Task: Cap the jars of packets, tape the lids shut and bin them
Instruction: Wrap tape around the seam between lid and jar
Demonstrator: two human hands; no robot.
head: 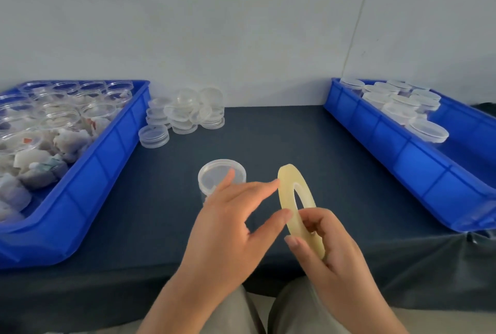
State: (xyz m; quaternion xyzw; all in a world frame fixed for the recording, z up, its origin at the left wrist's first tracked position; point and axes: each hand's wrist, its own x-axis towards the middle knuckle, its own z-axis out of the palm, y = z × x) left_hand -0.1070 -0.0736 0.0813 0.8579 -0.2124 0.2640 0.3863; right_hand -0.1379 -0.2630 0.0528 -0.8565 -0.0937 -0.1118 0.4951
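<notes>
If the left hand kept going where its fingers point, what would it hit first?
Probably the tape roll in the right hand; the left hand reaches nearly to its rim, though depth is unclear.

Left grip [228, 223] & right grip [330, 253] are bare, w/ short plain nails. Forearms [171, 306] bare all the way to the bottom edge of the view. Btwn & below them: legs in light grey-beige trousers [241, 312], smooth fabric, a dark gap btwn the two knees.
</notes>
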